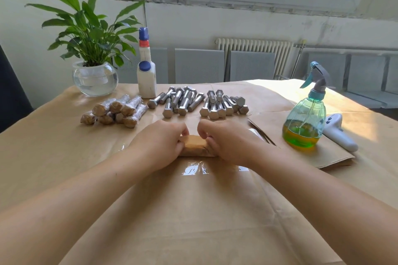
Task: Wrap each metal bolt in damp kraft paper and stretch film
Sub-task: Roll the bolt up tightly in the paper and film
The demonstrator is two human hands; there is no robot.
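A kraft-paper-wrapped bolt (195,145) lies crosswise at the table's middle, on a sheet of clear stretch film (195,170) that glints just in front of it. My left hand (159,143) grips its left end and my right hand (226,140) grips its right end, fingers curled over the paper. Behind them lie several bare metal bolts (193,102) in a loose row. A pile of finished bolts wrapped in paper and film (115,112) sits at the back left.
A spray bottle (305,122) with green-yellow liquid stands at the right on a stack of kraft sheets (318,157), beside a white handheld tool (338,133). A white bottle (146,77) and a potted plant in a glass bowl (94,77) stand at the back.
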